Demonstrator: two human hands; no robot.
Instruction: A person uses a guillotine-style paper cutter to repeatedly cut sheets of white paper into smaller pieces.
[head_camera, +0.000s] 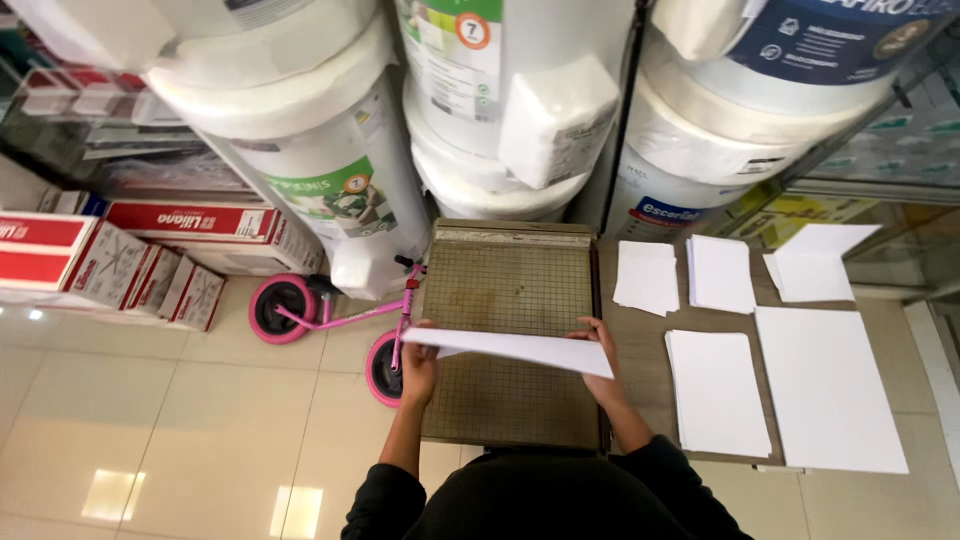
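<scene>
A stack of white paper sheets is held flat above a gridded paper cutter board. My left hand grips the stack's left end and my right hand grips its right end. The sheets hang a little above the board's near half. The cutter's arm runs along the board's right edge, beside my right wrist. Both my sleeves are black.
On the brown table to the right lie several piles of white paper: small ones at the back, larger ones nearer. A pink toy bike stands on the tiled floor at left. Big white buckets and red-white boxes crowd the back.
</scene>
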